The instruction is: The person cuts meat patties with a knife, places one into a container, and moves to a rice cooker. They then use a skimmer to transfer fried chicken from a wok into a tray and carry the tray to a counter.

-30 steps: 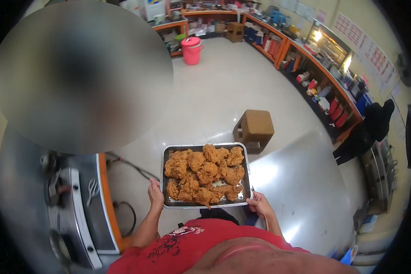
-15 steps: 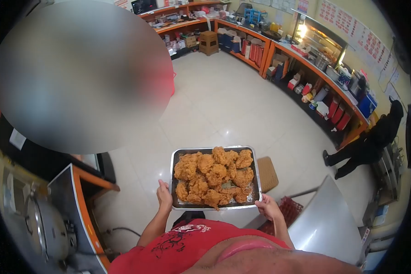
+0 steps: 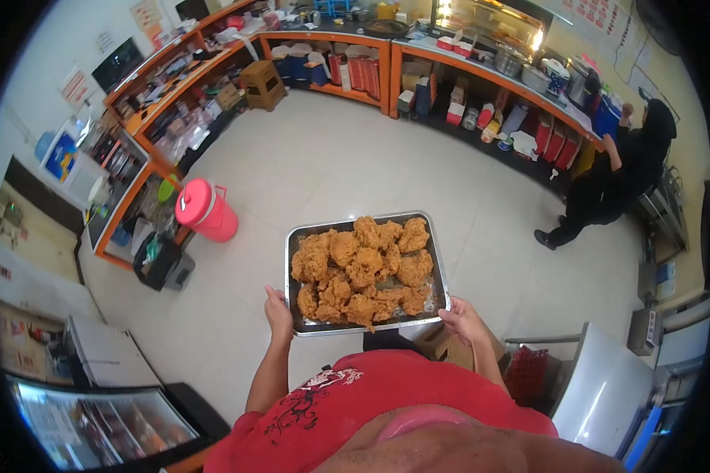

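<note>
A rectangular metal tray (image 3: 440,276) heaped with fried chicken pieces (image 3: 363,266) is held level in front of my red shirt. At its left side, near the front corner, my left hand (image 3: 279,314) grips the rim, with the thumb raised beside the edge. My right hand (image 3: 463,319) is closed on the front right corner, thumb over the rim. The fingers beneath the tray are hidden on both sides.
Orange-edged counters (image 3: 393,79) curve along the far side, with a lit display case (image 3: 489,24). A pink drum (image 3: 213,211) and a black bin (image 3: 162,264) stand left. A person in black (image 3: 619,177) is at the right counter. A steel surface (image 3: 607,386) lies near right.
The view has swung left and the blurred area is gone, showing the pink drum and left counters. The tray sits slightly higher in view. The person in black now has raised hands at the counter.
</note>
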The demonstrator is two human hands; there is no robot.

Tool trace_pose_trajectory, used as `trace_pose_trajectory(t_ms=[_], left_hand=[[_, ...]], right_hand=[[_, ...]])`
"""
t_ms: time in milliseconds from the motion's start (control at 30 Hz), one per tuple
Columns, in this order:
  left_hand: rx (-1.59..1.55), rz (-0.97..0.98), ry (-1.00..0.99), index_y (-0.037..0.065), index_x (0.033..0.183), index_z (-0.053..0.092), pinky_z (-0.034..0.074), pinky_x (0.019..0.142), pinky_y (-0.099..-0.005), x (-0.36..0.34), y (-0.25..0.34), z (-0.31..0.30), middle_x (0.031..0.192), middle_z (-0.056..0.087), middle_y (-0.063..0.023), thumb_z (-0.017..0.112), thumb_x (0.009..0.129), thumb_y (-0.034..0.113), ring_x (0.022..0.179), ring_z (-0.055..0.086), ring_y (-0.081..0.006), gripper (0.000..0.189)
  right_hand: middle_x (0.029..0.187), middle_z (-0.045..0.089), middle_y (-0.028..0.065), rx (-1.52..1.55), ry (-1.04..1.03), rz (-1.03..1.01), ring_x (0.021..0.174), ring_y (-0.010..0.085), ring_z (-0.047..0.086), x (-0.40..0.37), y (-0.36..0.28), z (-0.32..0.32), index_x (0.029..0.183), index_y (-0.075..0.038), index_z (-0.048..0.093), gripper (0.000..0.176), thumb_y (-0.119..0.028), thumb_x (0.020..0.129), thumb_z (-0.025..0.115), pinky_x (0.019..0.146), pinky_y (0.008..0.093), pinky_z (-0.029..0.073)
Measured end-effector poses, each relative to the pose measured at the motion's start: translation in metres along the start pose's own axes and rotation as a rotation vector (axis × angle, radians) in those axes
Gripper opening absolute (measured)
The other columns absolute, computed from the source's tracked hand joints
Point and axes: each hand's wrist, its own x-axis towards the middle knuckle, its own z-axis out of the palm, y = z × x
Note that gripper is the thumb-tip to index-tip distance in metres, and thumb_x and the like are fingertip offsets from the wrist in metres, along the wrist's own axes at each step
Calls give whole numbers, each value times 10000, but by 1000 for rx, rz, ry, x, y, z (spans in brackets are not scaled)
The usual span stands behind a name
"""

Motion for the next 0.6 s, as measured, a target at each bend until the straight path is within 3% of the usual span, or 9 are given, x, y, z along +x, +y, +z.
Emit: trace_pose_trajectory(t_ms=[200, 233, 433, 600], left_hand=[[-36, 12, 18, 70, 599, 316, 213, 553, -377, 177, 75, 120, 585, 287, 6, 215, 1057, 526, 585, 257, -158, 654], [-34, 14, 38, 71, 596, 315, 213, 552, -377, 213, 71, 116, 581, 284, 5, 214, 1057, 525, 584, 256, -158, 655], [-88, -26, 27, 61, 584, 354, 249, 547, -380, 391, 137, 215, 562, 304, -4, 207, 1057, 521, 566, 287, -166, 676], [-20, 66, 6, 50, 574, 417, 258, 545, -376, 556, 208, 309, 553, 330, -1, 208, 1055, 525, 560, 310, -160, 707]], right_hand=[[655, 428, -89, -18, -28, -9, 481, 18, 298, 211, -121, -22, 986, -77, 586, 90, -33, 919, 626, 435, 210, 210], [655, 428, -89, -25, -29, -13, 481, 18, 296, 240, -122, -1, 983, -74, 584, 88, -32, 918, 626, 435, 211, 209], [652, 425, -94, -80, -52, 40, 486, 18, 305, 427, -258, 2, 932, -91, 591, 69, -27, 921, 614, 428, 209, 216], [651, 427, -86, -51, -10, 27, 478, 22, 290, 591, -338, 1, 1013, -56, 590, 110, -23, 913, 622, 431, 216, 207]])
